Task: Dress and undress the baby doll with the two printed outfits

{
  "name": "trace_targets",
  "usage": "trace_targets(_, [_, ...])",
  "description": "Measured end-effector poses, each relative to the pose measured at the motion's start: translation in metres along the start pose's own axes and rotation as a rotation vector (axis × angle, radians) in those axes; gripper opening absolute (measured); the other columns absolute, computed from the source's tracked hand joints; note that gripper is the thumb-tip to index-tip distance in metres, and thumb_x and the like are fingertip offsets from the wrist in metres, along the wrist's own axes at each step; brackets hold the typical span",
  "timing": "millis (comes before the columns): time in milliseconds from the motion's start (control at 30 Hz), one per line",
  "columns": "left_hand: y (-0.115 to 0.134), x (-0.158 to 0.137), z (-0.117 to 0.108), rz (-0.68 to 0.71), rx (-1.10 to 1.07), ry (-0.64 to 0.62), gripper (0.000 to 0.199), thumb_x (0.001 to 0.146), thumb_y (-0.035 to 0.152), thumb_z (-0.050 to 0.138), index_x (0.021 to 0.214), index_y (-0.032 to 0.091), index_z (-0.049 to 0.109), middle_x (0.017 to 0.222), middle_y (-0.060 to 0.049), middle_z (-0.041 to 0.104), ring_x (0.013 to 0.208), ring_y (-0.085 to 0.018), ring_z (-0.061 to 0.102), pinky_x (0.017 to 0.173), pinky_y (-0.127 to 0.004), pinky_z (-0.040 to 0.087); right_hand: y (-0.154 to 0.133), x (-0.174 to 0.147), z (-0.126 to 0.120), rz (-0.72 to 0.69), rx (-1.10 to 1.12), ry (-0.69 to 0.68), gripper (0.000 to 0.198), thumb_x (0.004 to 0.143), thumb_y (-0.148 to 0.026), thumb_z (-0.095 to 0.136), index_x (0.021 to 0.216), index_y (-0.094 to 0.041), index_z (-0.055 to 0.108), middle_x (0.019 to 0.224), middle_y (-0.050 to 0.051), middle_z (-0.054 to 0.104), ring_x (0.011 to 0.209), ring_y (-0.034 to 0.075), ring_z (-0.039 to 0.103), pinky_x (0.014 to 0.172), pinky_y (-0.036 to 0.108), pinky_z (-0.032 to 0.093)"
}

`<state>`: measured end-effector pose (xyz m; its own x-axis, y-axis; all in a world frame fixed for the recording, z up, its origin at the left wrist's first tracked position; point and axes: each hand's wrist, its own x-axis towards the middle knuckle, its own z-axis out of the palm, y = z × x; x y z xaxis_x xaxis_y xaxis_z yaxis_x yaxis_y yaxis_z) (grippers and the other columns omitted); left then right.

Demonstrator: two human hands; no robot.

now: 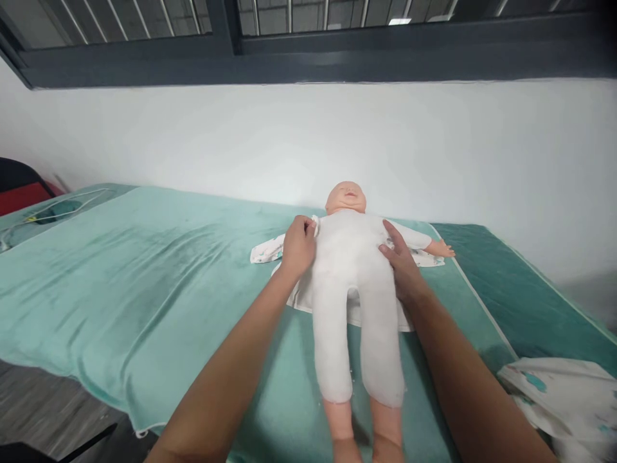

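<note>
One doll (353, 247) lies between left grip (299, 247), pinching cloth (316, 222), and right grip (402, 263), spread apart.

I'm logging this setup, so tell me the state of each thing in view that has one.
Baby doll: on its back, face up, legs straight.
Printed baby garment: spread out beneath the doll.
Left hand: fingers curled at the doll's shoulder, grip partly hidden.
Right hand: open against the doll's side.
Printed cloth at lower right: crumpled.
Green sheet: wrinkled.
</note>
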<state>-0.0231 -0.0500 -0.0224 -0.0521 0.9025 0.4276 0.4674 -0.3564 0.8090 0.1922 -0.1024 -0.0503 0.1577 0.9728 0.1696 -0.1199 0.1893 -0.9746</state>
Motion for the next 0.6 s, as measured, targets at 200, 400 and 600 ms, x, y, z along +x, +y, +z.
trace_targets(200, [0.031,0.001,-0.002,-0.066,-0.139,-0.153,0.011,0.089,0.018,0.049,0.08,0.019,0.054,0.089,-0.004,0.069,0.077,-0.015,0.058,0.073,-0.03,0.043,0.015,0.005,-0.001,0.086,-0.026,-0.128,0.093,0.074,-0.055,0.073,0.153,-0.032,0.03,0.157,0.008,0.041,0.133,0.025,0.052,0.103,0.041,0.052])
trace_targets(400, [0.055,-0.005,-0.03,-0.17,-0.507,-0.352,0.019,0.087,0.033,0.056,0.097,0.018,0.062,0.109,-0.009,0.071,0.086,-0.019,0.067,0.066,-0.028,0.048,0.014,0.002,-0.001,0.117,0.036,-0.159,0.092,0.079,-0.053,0.071,0.155,-0.033,0.023,0.159,0.007,0.037,0.136,0.022,0.05,0.109,0.04,0.047])
trace_targets(600, [0.014,-0.039,-0.044,-0.19,-0.018,-0.092,0.025,0.079,0.035,0.068,0.098,0.02,0.064,0.107,-0.007,0.069,0.101,-0.023,0.063,0.087,-0.035,0.048,0.015,0.004,-0.001,0.131,0.013,-0.173,0.09,0.082,-0.054,0.067,0.155,-0.032,0.02,0.157,0.009,0.04,0.134,0.023,0.053,0.107,0.041,0.049])
